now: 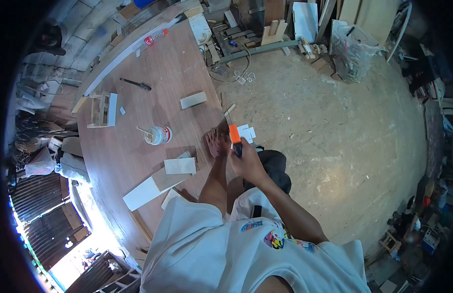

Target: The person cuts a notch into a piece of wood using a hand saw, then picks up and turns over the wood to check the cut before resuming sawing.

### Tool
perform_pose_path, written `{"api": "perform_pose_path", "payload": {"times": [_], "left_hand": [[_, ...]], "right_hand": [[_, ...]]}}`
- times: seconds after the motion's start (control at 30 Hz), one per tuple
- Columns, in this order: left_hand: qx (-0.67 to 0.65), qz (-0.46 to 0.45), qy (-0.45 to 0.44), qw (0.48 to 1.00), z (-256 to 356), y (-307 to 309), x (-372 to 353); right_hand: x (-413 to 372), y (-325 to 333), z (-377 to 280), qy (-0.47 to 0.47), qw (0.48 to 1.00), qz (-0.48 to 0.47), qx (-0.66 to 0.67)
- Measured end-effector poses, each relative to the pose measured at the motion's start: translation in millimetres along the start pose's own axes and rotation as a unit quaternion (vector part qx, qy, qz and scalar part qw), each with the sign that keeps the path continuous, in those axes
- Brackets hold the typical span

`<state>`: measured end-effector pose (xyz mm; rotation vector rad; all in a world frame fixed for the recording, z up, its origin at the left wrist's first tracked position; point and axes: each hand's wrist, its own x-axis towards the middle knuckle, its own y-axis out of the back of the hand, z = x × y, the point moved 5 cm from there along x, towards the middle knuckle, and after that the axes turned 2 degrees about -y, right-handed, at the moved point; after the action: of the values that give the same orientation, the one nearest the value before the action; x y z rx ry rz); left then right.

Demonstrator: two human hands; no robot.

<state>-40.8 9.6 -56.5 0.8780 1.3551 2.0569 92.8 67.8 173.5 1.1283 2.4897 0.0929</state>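
Note:
My right hand [247, 163] is closed around the black grip of a hand saw [234, 133] with an orange part above the grip. Its thin blade shows nearly edge-on, pointing away from me beside the table edge. My left hand [217, 142] lies flat at the table's edge with fingers spread, just left of the saw. Whatever is under that palm is hidden. A narrow wood strip [230, 109] shows past the edge, close to the blade's far end. White pieces [246, 132] are visible below, right of the saw.
On the brown table [158, 63] are a white-faced block [193, 100], a tub [159, 136] with a stick, white boards [144, 194], a small wooden frame [103, 110], a dark tool [135, 84] and a red-labelled bottle [155, 37]. Scrap wood and a plastic bag [354, 51] stand beyond.

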Motion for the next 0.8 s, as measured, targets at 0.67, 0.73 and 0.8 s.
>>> {"api": "perform_pose_path", "payload": {"times": [0.67, 0.73, 0.8], "left_hand": [[-0.028, -0.076, 0.016, 0.997, 26, 39, 10], [-0.019, -0.081, 0.011, 0.996, 23, 41, 9], [-0.016, -0.082, 0.003, 0.996, 25, 38, 17]], "right_hand": [[7, -4, 17, -0.003, 1.000, 0.006, -0.011], [14, -12, 12, -0.001, 0.999, 0.015, -0.040], [-16, 4, 1, -0.007, 1.000, 0.024, -0.005]]}}
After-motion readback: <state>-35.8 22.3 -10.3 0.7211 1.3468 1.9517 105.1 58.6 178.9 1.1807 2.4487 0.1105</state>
